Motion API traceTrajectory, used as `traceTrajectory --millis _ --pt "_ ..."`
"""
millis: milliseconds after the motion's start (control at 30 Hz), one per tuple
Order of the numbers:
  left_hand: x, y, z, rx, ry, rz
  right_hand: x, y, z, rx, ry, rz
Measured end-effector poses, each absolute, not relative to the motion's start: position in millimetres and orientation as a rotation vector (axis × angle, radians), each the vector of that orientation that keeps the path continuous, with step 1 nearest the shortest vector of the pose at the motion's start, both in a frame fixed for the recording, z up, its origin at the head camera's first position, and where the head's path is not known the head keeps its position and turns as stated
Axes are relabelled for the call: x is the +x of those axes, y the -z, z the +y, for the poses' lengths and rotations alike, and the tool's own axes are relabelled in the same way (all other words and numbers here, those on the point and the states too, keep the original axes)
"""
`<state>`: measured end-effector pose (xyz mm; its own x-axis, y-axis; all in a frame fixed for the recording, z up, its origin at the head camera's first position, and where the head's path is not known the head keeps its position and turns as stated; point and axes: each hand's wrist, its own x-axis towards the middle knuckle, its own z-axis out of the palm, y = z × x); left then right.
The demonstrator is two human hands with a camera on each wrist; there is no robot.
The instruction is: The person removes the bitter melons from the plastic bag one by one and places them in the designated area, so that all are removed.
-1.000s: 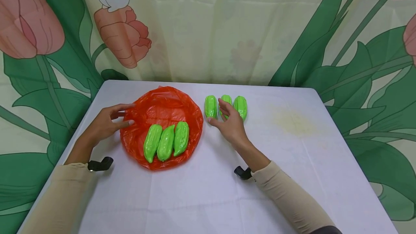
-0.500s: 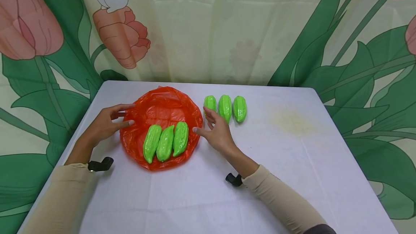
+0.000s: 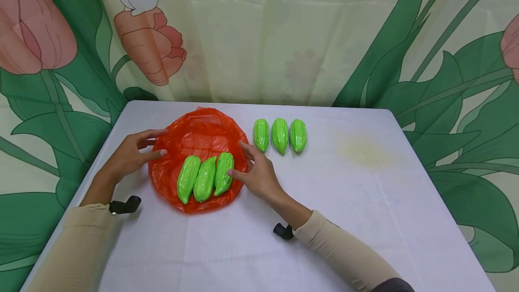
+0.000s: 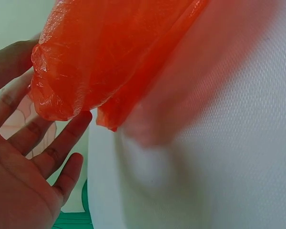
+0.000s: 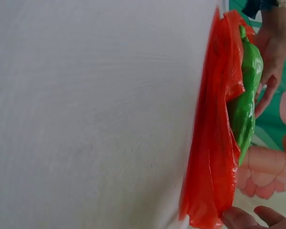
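Note:
A round red plastic bag (image 3: 198,139) lies spread on the left part of the table, with three glossy green vegetables (image 3: 204,178) side by side in its lower half. My left hand (image 3: 127,157) touches the bag's left edge, fingers extended; the left wrist view shows its fingers (image 4: 62,148) against the red plastic (image 4: 86,62). At the bag's right edge is my right hand (image 3: 261,175), fingers loosely bent, thumb near the rightmost vegetable in it. In the right wrist view, fingertips (image 5: 238,218) meet the bag (image 5: 212,157), beside a green vegetable (image 5: 248,95).
Three more green vegetables (image 3: 279,135) stand in a row on the white table (image 3: 344,220), right of the bag. A curtain (image 3: 243,35) printed with flowers, leaves and a rabbit hangs behind the table.
My right hand has moved left, from over the row of vegetables to the bag's right edge, uncovering the whole row. My left hand has stayed at the bag's left edge.

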<state>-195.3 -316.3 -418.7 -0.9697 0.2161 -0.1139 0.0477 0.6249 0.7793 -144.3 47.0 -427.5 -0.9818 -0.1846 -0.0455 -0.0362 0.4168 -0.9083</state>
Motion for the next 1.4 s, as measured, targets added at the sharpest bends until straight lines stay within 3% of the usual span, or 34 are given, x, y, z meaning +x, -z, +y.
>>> traceTrajectory --millis 600,1400 --pt "-194 417 -319 0.232 -1.263 2.657 -128 422 34 -0.301 1.644 2.596" --pt "-196 416 -317 0.228 -1.263 2.647 -134 432 19 -0.258 1.440 2.517"
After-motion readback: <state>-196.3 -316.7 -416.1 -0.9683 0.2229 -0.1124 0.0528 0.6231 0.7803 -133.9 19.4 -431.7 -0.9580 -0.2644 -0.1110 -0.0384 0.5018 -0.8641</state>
